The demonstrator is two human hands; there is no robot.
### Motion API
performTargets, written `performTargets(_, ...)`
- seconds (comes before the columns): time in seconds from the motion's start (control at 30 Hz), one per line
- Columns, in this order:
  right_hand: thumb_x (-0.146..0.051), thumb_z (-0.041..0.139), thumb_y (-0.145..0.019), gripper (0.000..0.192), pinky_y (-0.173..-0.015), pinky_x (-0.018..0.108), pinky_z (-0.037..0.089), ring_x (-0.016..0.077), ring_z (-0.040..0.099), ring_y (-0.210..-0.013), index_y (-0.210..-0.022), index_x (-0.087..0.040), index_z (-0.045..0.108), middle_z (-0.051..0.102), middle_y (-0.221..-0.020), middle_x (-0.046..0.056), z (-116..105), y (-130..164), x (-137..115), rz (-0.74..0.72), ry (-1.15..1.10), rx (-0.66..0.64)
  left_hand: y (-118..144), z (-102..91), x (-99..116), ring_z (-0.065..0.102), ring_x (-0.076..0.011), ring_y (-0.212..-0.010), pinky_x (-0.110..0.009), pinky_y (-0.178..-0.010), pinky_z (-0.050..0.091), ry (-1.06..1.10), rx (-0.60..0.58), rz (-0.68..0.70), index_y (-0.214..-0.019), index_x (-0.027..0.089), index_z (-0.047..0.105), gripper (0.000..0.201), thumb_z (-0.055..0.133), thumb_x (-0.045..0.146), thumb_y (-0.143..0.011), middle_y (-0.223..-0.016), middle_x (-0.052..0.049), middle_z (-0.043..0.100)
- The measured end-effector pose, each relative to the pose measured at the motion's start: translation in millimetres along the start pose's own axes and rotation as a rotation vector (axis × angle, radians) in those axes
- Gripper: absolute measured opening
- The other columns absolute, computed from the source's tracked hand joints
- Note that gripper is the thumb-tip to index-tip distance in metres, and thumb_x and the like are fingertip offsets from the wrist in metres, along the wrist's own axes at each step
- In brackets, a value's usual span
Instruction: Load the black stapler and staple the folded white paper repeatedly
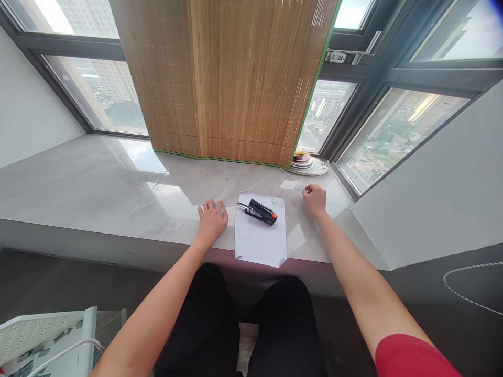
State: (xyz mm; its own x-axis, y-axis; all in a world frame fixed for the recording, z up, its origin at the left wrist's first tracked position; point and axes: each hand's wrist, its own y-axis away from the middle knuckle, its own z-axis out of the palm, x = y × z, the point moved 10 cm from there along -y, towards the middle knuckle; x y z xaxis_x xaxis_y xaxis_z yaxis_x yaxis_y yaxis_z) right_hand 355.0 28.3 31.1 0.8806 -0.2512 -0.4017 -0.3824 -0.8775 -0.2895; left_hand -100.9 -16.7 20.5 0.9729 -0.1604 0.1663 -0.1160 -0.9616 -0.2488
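Head view of 2 bare hands over a pale grey polished stone window ledge (98, 183). The left hand (212, 219) is lying palm down on the ledge, fingers spread flat and holding nothing, just beside the left edge of a white rectangular sheet of paper (260, 241). The sheet is reaching to the near edge of the ledge, its front corners folded under. A black stapler with an orange end (257, 211) is lying on its side across the far part of the sheet, between the 2 hands and touching neither. The right hand (315, 199) is resting on the ledge to the right of the sheet, fingers curled into a loose fist; whether anything small is pinched inside cannot be told. A small white paper scrap (290, 184) is lying just beyond it. A tan woven bamboo blind with green edging (231, 78) is hanging behind, and a stack of round plates (308, 163) is sitting at its right corner.
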Motion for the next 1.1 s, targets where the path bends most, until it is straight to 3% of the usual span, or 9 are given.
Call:
performTargets(0.1, -0.024, 0.06, -0.088, 0.013, -0.073, 0.034, 0.043, 0.0244, 0.061, -0.079, -0.078, -0.022, 0.067, 0.07, -0.083, 0.009, 1.5, 38.6, 13.9, -0.005, 0.016, -0.09, -1.5, -1.1, -0.5, 0.05, -0.0451, -0.147, -0.07, -0.125, 0.034, 0.006, 0.027, 0.01, -0.147, 0.013, 0.064, 0.048, 0.046, 0.032, -0.107, -0.153, -0.028, 0.056)
performTargets(0.27, -0.024, 0.055, -0.091, 0.018, -0.083, 0.036, 0.042, 0.0248, 0.059, -0.09, -0.072, -0.023, 0.053, 0.066, -0.091, 0.008, 1.6, 84.9, 10.9, -0.119, -0.009, -0.116, 0.0, 0.2, 0.8, 0.052, -0.0461, -0.143, -0.071, -0.123, 0.035, 0.015, 0.052, 0.031, -0.145, 0.012, 0.065, 0.047, 0.048, 0.031, -0.106, -0.15, -0.029, 0.058)
performTargets(0.4, -0.023, 0.052, -0.089, 0.019, -0.084, 0.036, 0.042, 0.0228, 0.058, -0.085, -0.069, -0.023, 0.049, 0.061, -0.086, 0.006, 0.9, 85.1, 5.0, -0.154, -0.059, -0.146, -9.6, 0.4, -4.2, 0.057, -0.0468, -0.135, -0.069, -0.116, 0.042, 0.017, 0.065, 0.002, -0.138, 0.014, 0.069, 0.041, 0.053, 0.032, -0.103, -0.143, -0.028, 0.062)
performTargets(0.5, -0.023, 0.051, -0.087, 0.019, -0.082, 0.036, 0.041, 0.0223, 0.057, -0.083, -0.068, -0.023, 0.048, 0.058, -0.083, 0.005, -1.3, 82.1, 3.6, -0.162, -0.085, -0.151, -38.6, 3.1, -12.3, 0.063, -0.0453, -0.124, -0.062, -0.105, 0.051, 0.09, 0.028, -0.047, -0.118, 0.015, 0.075, 0.028, 0.056, 0.026, -0.1, -0.127, -0.025, 0.069)
performTargets(0.57, -0.024, 0.051, -0.086, 0.019, -0.081, 0.036, 0.041, 0.0218, 0.055, -0.08, -0.067, -0.023, 0.048, 0.057, -0.081, 0.004, -1.9, 82.2, 3.8, -0.163, -0.101, -0.15, -66.3, 7.6, -11.7, 0.068, -0.037, -0.12, -0.052, -0.106, 0.054, 0.244, -0.023, -0.021, -0.112, 0.016, 0.076, 0.033, 0.045, 0.012, -0.1, -0.122, -0.021, 0.072)
performTargets(0.7, -0.026, 0.052, -0.085, 0.021, -0.081, 0.036, 0.04, 0.0201, 0.054, -0.075, -0.065, -0.023, 0.048, 0.055, -0.081, 0.003, -0.4, 83.7, 5.2, -0.146, -0.123, -0.153, -120.8, 8.9, -12.2, 0.063, -0.0329, -0.136, -0.044, -0.111, 0.053, 0.267, 0.0, -0.017, -0.132, 0.015, 0.072, 0.053, 0.04, -0.001, -0.093, -0.143, -0.02, 0.067)
performTargets(0.8, -0.025, 0.052, -0.085, 0.021, -0.08, 0.036, 0.039, 0.0198, 0.054, -0.074, -0.064, -0.023, 0.047, 0.056, -0.08, 0.003, -0.2, 83.7, 4.6, -0.141, -0.12, -0.144, -147.5, 16.3, 1.9, 0.053, -0.0294, -0.15, -0.041, -0.122, 0.046, 0.283, -0.017, 0.066, -0.148, 0.018, 0.065, 0.063, 0.044, -0.002, -0.092, -0.161, -0.014, 0.059)
performTargets(0.93, -0.025, 0.053, -0.085, 0.023, -0.079, 0.036, 0.039, 0.0197, 0.053, -0.073, -0.063, -0.023, 0.047, 0.056, -0.079, 0.003, -0.5, 82.7, 4.1, -0.136, -0.119, -0.127, -157.1, 30.3, 17.0, 0.057, -0.0275, -0.147, -0.04, -0.125, 0.044, 0.296, -0.075, 0.144, -0.145, 0.018, 0.07, 0.062, 0.05, 0.0, -0.09, -0.157, -0.012, 0.065)
performTargets(1.1, -0.025, 0.053, -0.084, 0.023, -0.078, 0.036, 0.039, 0.0201, 0.051, -0.072, -0.062, -0.023, 0.046, 0.054, -0.077, 0.003, -0.2, 81.6, 3.3, -0.127, -0.113, -0.123, -137.5, 30.9, 12.6, 0.063, -0.033, -0.135, -0.044, -0.112, 0.053, 0.293, -0.041, 0.117, -0.125, 0.018, 0.079, 0.047, 0.048, 0.002, -0.093, -0.136, -0.016, 0.075)
